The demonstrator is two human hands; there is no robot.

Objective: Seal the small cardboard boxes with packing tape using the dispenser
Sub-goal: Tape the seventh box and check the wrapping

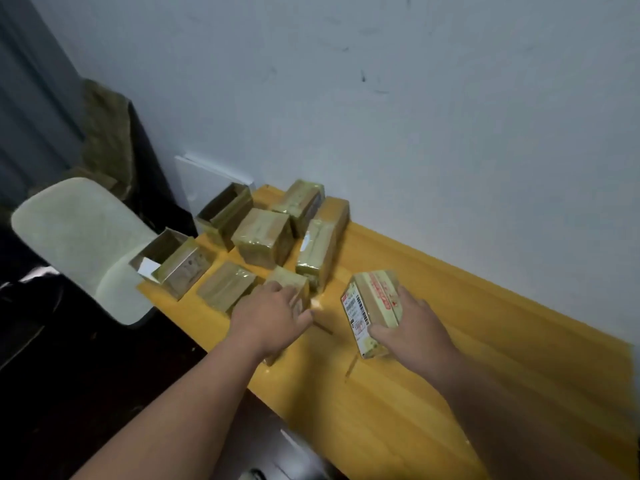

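Scuffed pale wall [415, 81] behind yellow wooden table [485, 323], cream chair [79, 237] at left, dark floor [69, 393].

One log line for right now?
left hand on taped box | right hand holding labelled box | dispenser unseen

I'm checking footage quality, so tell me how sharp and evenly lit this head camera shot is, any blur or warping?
Head view: soft throughout, left hand smeared by motion; right hand grips the labelled box, its print unreadable. Dim, flat light, a small glare spot on the yellow table. Wide-angle warp tilts the table and wall; the left edge falls dark.
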